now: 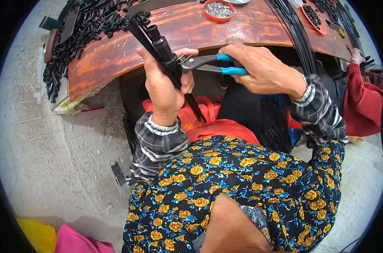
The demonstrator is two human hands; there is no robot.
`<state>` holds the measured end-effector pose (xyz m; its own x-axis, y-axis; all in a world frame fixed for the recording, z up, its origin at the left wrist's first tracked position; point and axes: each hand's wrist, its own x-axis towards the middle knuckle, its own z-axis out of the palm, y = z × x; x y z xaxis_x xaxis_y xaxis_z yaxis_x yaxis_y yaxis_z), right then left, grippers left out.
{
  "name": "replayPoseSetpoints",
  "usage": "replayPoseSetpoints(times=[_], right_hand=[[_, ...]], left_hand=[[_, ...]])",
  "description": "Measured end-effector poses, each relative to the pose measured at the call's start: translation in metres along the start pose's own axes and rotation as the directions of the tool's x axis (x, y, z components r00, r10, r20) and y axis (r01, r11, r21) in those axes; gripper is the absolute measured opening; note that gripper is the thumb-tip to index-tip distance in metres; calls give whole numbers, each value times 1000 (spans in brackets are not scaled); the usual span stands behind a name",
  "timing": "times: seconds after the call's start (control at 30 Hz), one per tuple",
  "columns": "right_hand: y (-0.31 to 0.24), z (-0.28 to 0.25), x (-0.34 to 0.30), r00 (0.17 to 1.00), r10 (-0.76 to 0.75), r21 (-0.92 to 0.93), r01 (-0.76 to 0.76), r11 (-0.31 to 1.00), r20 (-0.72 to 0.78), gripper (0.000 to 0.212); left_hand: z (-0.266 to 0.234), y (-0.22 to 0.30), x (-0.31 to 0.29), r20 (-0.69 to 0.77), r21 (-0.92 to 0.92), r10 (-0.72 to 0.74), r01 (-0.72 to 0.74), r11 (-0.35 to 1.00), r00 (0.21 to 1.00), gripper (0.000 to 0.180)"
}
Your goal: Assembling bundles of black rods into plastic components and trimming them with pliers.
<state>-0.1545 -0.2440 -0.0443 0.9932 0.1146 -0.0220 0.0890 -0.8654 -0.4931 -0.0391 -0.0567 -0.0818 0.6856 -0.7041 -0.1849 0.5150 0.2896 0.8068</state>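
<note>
My left hand (pixel 163 86) grips a bundle of thin black ribs with a black tube piece (pixel 161 42) at its upper end, held upright in front of the table edge. My right hand (pixel 263 69) holds pliers with blue handles (pixel 212 64). The plier jaws touch the bundle at a wire wrap just above my left fingers. The ribs' lower ends stick out below my left hand toward a red bag (pixel 208 122) on my lap.
A worn reddish wooden table (pixel 225 29) curves across the top. Several small black tube pieces (pixel 82 25) lie heaped at its left. A red bowl of small metal parts (pixel 219 9) stands at the back. Long black ribs (pixel 295 33) drape over the right. A person in red (pixel 362 101) sits at far right.
</note>
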Motion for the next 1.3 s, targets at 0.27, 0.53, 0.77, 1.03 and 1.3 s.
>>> replayPoseSetpoints(times=[0.27,0.53,0.77,1.03,1.3], right_hand=[[-6,3,-5,984,-22,-350,-42,936,-178,53],[-8,30,-10,939,83,-294,-186,938,-333,24],[8,62,-5,933,139,69,-123,990,-332,18],[6,51,-11,954,135,158,-95,983,-268,16],[-4,-16,-16,992,14,-318,-53,947,-123,14]], left_hand=[[6,-9,6,-84,135,84,-73,988,993,93],[14,-10,4,-145,150,137,-115,982,980,91],[7,-10,4,-106,130,38,-24,991,994,94],[12,-11,-1,-98,112,48,-37,993,994,96],[19,-14,-2,-53,162,49,-40,986,997,97]])
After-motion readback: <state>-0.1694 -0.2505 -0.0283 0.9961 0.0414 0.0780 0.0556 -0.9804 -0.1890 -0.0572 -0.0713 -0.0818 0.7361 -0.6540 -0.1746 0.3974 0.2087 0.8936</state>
